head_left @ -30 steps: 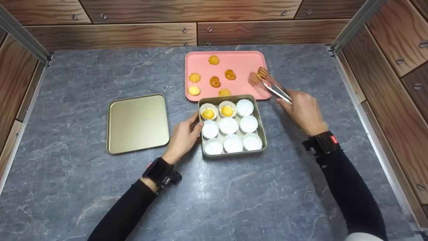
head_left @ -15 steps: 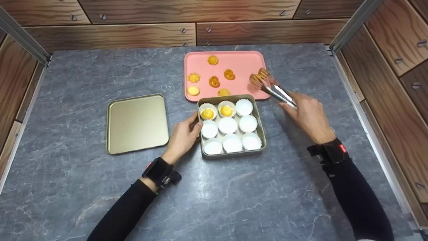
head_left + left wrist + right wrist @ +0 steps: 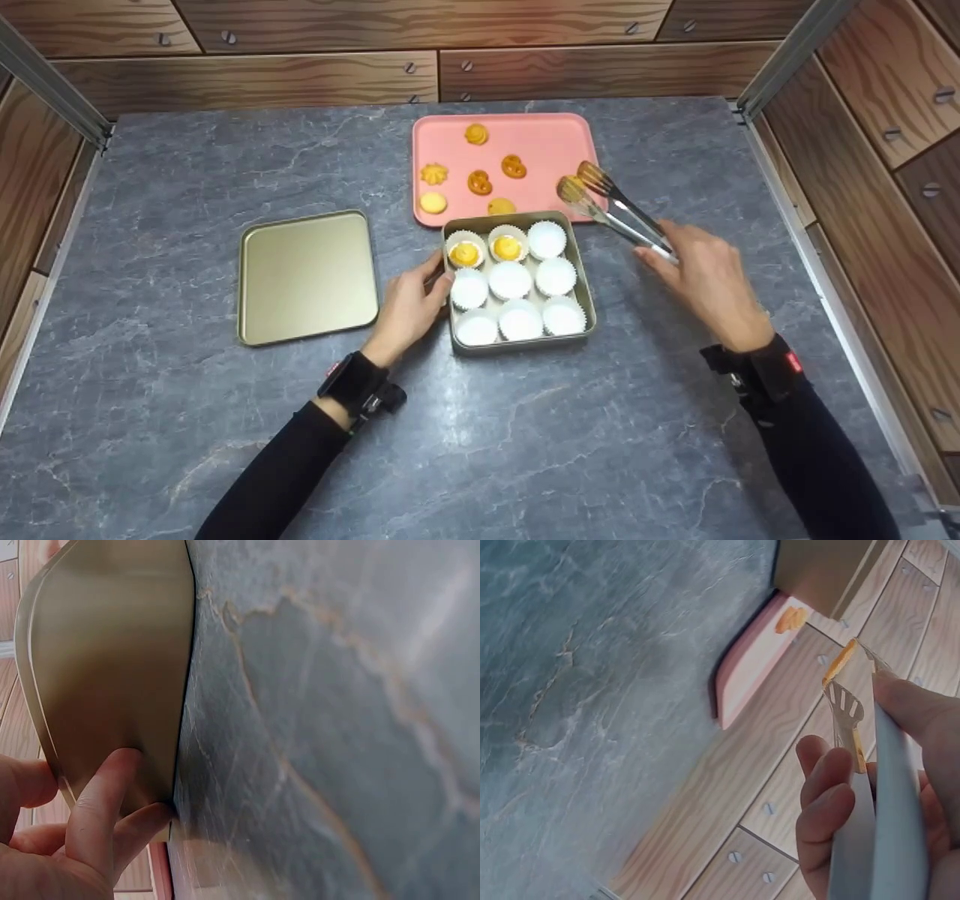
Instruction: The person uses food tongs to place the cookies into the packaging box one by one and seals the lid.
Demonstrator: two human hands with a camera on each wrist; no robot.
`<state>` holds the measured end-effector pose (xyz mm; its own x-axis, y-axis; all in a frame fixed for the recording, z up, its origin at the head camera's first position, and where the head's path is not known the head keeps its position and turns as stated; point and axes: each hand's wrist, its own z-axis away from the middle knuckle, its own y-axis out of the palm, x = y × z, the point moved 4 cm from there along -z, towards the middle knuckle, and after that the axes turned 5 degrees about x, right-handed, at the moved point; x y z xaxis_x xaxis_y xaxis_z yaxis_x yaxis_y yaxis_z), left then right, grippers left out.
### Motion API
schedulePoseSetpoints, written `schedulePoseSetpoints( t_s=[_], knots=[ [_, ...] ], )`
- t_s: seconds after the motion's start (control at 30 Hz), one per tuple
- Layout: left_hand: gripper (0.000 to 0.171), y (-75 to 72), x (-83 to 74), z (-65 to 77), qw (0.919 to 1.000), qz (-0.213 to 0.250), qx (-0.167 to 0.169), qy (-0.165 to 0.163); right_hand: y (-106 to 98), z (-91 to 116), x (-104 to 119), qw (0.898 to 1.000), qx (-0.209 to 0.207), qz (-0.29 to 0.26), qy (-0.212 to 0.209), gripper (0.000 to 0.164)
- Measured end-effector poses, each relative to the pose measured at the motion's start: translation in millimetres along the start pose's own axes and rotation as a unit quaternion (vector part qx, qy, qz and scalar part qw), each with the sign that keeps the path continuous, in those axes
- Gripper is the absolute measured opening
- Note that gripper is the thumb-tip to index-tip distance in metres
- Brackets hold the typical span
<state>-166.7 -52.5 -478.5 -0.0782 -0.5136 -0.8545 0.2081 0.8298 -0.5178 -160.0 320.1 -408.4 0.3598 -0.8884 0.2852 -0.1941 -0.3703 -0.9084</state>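
Note:
My left hand [image 3: 412,304] rests against the left side of an open gold tin [image 3: 523,346], its fingers [image 3: 101,802] touching the outer wall and rim. Inside stand several white paper baking cups [image 3: 510,280] in rows; the two at the back left each bear a yellow piece [image 3: 506,247]. My right hand [image 3: 709,281] holds metal serving tongs [image 3: 626,217] by the arms, over the right edge of a pink tray [image 3: 551,135]. A golden piece, like a biscuit [image 3: 840,662], shows between the slotted tong heads, partly hidden.
On the tray lie two pretzel-shaped biscuits [image 3: 514,166], a swirl biscuit [image 3: 476,134], a star-shaped one [image 3: 433,174] and two round ones [image 3: 433,202]. The gold lid [image 3: 309,277] lies left of the tin. Wood-grain panels [image 3: 247,79] border the grey marbled table [image 3: 180,405].
My right hand has drawn back toward me and to the right with the tongs, whose heads have shifted toward the tray's front right. The left hand and tin have stayed in place.

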Motion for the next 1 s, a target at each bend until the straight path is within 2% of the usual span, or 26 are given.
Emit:
schedulePoseSetpoints(
  t_s=[0.27, 0.43, 0.67, 1.0],
  knots=[
    [0.052, -0.2, 0.6, 0.1, 1.0, -0.002, -0.002, 0.002, -8.6, 13.2, 12.9, 0.999, -0.013, -0.004, -0.031, 0.042],
    [0.052, 0.0, 0.4, -0.3, 0.9999, 0.0, -0.003, 0.01, -13.1, 19.8, 21.3, 0.998, -0.007, -0.003, -0.054, 0.045],
    [0.052, -0.3, 0.0, -0.6, 1.0, -0.002, -0.001, 0.005, -18.9, 25.2, 35.1, 0.996, 0.013, 0.047, -0.074, 0.049],
    [0.051, 0.2, 0.9, 0.1, 0.9999, -0.007, -0.007, 0.008, -16.1, 28.2, 51.6, 0.988, 0.003, 0.122, -0.098, 0.052]
  ],
)
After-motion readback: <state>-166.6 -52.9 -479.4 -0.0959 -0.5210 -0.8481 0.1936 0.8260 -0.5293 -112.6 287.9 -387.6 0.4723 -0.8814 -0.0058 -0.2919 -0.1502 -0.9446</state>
